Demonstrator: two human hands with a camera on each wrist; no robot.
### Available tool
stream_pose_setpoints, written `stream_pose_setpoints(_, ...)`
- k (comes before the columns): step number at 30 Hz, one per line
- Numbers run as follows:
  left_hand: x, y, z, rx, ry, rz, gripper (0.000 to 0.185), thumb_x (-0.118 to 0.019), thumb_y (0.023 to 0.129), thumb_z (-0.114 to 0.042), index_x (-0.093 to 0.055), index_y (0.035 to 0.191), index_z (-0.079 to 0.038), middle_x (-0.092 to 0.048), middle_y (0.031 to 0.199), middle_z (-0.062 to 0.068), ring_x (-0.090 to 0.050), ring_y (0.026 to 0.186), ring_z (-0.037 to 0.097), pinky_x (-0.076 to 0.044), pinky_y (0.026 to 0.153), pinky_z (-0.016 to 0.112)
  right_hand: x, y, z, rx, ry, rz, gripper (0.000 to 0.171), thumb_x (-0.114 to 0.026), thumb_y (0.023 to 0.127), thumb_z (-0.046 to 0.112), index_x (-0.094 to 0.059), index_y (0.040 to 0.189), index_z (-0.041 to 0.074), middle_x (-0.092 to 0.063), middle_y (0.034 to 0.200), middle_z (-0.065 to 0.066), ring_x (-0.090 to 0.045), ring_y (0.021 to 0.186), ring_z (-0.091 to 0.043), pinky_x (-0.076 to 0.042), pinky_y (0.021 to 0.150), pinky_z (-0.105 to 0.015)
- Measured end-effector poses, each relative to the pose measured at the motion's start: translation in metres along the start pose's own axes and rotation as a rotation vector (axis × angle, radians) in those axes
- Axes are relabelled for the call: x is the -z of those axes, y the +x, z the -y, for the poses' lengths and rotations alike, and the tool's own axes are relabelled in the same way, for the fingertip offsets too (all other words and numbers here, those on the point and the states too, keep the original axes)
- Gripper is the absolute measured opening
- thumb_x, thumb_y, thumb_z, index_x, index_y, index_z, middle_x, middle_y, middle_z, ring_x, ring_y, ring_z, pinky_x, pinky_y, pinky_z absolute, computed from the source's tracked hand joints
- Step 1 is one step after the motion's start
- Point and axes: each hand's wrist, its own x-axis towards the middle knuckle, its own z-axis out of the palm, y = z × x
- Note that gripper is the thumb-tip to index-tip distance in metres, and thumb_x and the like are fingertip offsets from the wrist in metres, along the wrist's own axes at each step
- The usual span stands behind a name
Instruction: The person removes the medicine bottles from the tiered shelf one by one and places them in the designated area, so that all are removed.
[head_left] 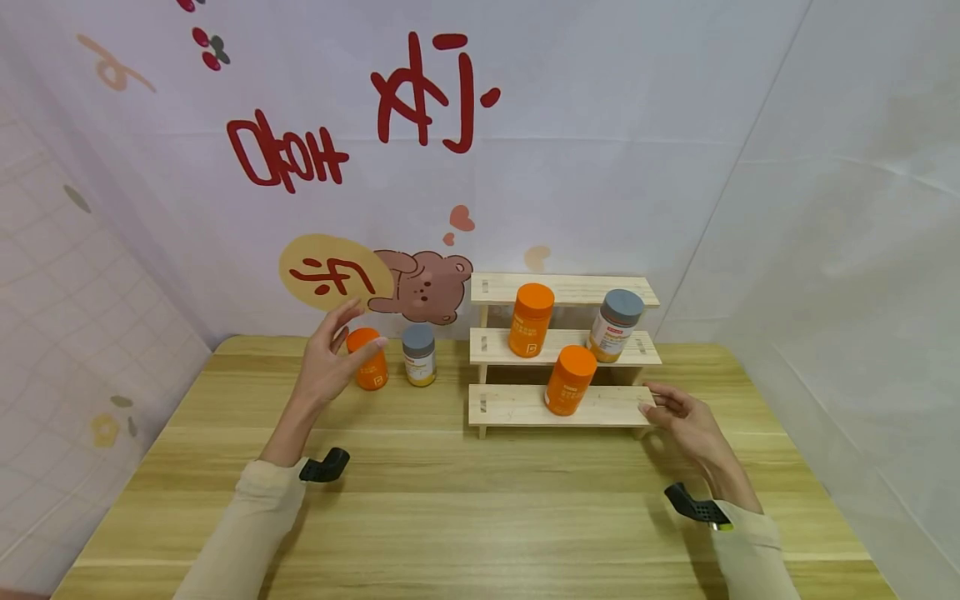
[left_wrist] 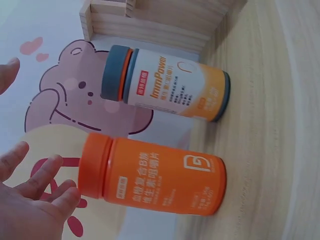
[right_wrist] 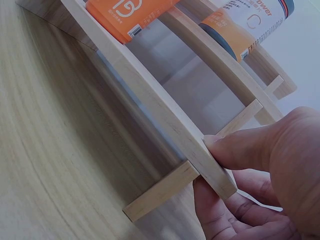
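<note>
One orange bottle [head_left: 371,369] is standing on the table [head_left: 487,517] beside a grey-capped bottle [head_left: 420,358]; the left hand [head_left: 326,367] is hovering spread near it, while the right hand [head_left: 690,425] is pinching the wooden rack's [head_left: 568,337] bottom shelf [head_left: 517,407].

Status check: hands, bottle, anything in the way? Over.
Left hand open beside tabletop orange bottle. Right hand pinching bottom shelf at right end. Bottle upright, ungripped. Grey-capped bottle close alongside, not between hand and bottle.

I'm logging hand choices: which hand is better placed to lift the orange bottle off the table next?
Probably the left hand: it is open right by the orange bottle, while the right hand pinches the bottom shelf at its right end.
</note>
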Motion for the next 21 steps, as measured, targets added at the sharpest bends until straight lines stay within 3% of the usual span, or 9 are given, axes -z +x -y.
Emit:
stream_pose_setpoints(9, -0.007, -0.003, -0.013, -0.039, -0.036, 0.01, 0.078, -0.078, 0.092, -0.022, -0.038, 0.159, -0.015, -0.043, 0.159, 0.012, -0.036, 0.151, 0.027, -0.028, 0.128, 0.049, -0.001, 0.0, -0.002, 0.004, 0.018, 0.001, 0.068, -0.066, 0.101, 0.038, -0.041, 0.156, 0.005, -0.05, 0.142, -0.02, -0.054, 0.104, 0.004, -0.053, 0.085, -0.013)
stream_pose_setpoints(21, -0.03, -0.004, -0.022, -0.081, -0.126, 0.088, 0.077, -0.076, 0.093, -0.014, -0.037, 0.159, -0.025, -0.044, 0.158, 0.009, -0.037, 0.151, 0.028, -0.03, 0.126, 0.051, -0.001, 0.001, -0.002, 0.009, 0.033, 0.005, 0.067, -0.065, 0.102, 0.037, -0.041, 0.156, 0.005, -0.049, 0.142, -0.02, -0.053, 0.106, 0.003, -0.053, 0.086, -0.013)
